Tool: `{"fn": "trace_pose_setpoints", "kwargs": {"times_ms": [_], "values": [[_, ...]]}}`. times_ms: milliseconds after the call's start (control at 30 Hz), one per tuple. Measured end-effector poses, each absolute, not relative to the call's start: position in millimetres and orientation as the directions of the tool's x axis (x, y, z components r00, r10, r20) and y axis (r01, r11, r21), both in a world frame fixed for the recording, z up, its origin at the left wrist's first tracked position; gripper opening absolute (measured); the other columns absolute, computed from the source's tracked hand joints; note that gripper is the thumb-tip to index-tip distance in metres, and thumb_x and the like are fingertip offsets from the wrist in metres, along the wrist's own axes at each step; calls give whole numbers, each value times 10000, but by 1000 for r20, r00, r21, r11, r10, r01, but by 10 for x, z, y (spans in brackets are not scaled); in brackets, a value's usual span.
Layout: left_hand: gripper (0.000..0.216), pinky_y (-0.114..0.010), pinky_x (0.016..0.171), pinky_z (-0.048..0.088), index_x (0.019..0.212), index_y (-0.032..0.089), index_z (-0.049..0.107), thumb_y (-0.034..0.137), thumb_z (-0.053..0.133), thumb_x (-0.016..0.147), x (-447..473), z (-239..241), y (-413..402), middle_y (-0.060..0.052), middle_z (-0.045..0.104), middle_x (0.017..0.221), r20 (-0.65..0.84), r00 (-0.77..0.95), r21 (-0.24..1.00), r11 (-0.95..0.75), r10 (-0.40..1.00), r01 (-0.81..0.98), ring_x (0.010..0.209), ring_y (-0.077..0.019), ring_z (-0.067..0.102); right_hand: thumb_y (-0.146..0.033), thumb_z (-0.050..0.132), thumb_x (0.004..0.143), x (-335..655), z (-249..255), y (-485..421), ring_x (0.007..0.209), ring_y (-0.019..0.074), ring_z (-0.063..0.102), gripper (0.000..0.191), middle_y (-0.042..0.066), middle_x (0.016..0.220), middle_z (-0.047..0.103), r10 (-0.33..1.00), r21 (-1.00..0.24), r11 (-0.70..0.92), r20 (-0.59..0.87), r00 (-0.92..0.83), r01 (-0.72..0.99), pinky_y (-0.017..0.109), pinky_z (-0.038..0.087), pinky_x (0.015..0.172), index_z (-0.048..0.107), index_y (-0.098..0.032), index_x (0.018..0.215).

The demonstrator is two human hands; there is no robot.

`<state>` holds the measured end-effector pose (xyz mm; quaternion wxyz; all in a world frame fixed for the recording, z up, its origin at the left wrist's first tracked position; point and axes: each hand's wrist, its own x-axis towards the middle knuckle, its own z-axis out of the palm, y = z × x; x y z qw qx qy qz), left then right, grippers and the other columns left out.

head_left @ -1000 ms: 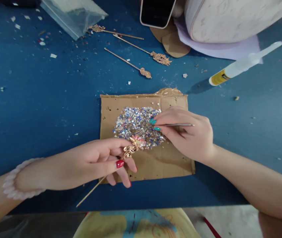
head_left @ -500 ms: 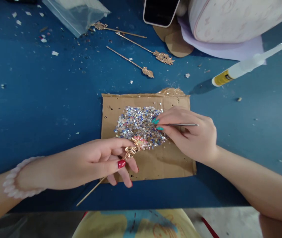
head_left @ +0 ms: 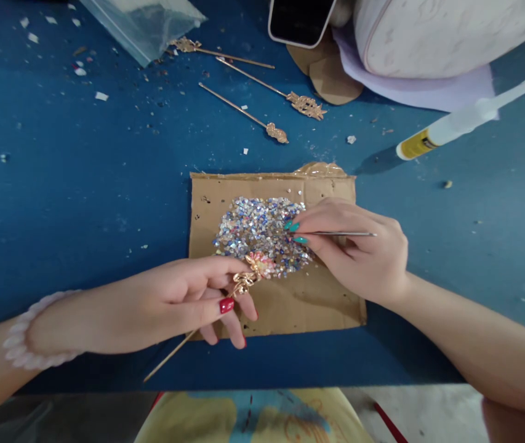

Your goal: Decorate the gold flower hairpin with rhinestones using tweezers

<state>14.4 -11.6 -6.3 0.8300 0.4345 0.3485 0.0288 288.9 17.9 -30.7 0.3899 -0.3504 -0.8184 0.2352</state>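
My left hand holds a gold hairpin between thumb and fingers. Pink and pale pieces cover the flower at its head, and the long stem slants down to the lower left. My right hand, with green nails, pinches a thin silver rod-like tool. Its front end is hidden by the fingertips, so its exact kind cannot be made out. Those fingertips are at the right side of a spread of small shiny blue, white and pink chips. Under the chips lies a piece of cardboard, with the hairpin's head above it.
Three more gold hairpins lie beyond the cardboard, near a clear plastic bag. A phone and a whitish rounded case stand at the back. On the right is a glue bottle with a yellow label. White scraps dot the blue table.
The right hand has shifted very slightly to the right with the tool. My left hand and the hairpin stay nearly still; the whole view has moved a little.
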Motion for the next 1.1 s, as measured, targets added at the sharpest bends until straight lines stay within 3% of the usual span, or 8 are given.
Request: {"fn": "trace_pose_setpoints", "kwargs": {"times_ms": [333,567,1100], "values": [[238,-192,774,600,1319,261,599,276,525,1093,130,-74,-133,-45,736,1191,-532,768,732,650,357,205,965,-142,778,-58,659,940,2891,-304,181,812,178,782,213,32,894,824,750,-656,652,483,-452,380,306,661,725,771,-240,929],[244,-175,763,585,1272,240,655,160,526,1081,169,59,-167,-23,749,1120,-610,684,658,737,400,155,921,-125,782,-64,671,937,2871,-299,179,806,177,782,188,34,875,815,769,-661,630,462,-442,407,293,652,712,766,-223,909],[237,-160,777,567,1246,250,647,146,499,1091,186,96,-155,14,738,1116,-614,686,652,740,390,163,934,-95,768,-35,667,938,2869,-309,175,828,159,786,205,23,879,812,767,-657,634,465,-443,408,271,655,749,762,-213,902]]}}
